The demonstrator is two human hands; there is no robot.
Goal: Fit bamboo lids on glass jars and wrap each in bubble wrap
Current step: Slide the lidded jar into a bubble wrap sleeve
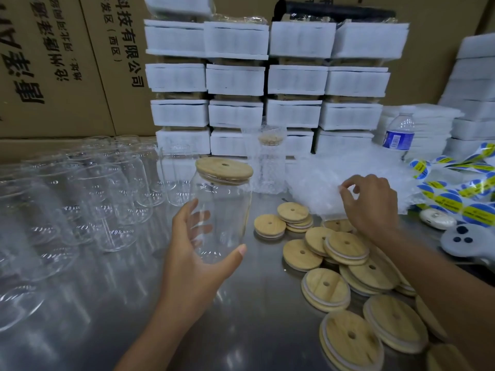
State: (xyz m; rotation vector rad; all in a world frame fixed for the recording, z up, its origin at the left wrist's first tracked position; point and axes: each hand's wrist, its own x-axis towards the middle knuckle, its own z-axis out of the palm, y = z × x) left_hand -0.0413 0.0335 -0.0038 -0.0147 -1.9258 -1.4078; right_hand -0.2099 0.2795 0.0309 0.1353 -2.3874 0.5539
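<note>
My left hand (195,253) grips a clear glass jar (225,212) above the steel table, fingers and thumb curled round its lower body. A round bamboo lid (224,168) with a small hole sits on the jar's mouth. To the right, my right hand (371,206) pinches the edge of a bubble wrap sheet on the pile of bubble wrap (345,180). Several loose bamboo lids (345,247) lie scattered on the table below that hand. A jar wrapped in bubble wrap (269,164) stands upright behind the held jar.
Several bare glass jars (88,199) crowd the table's left side. White foam-wrapped packs (267,84) are stacked at the back, with cardboard boxes (53,62) behind. A water bottle (397,135), blue-yellow sticker strips (455,188) and a grey device (466,239) sit at the right.
</note>
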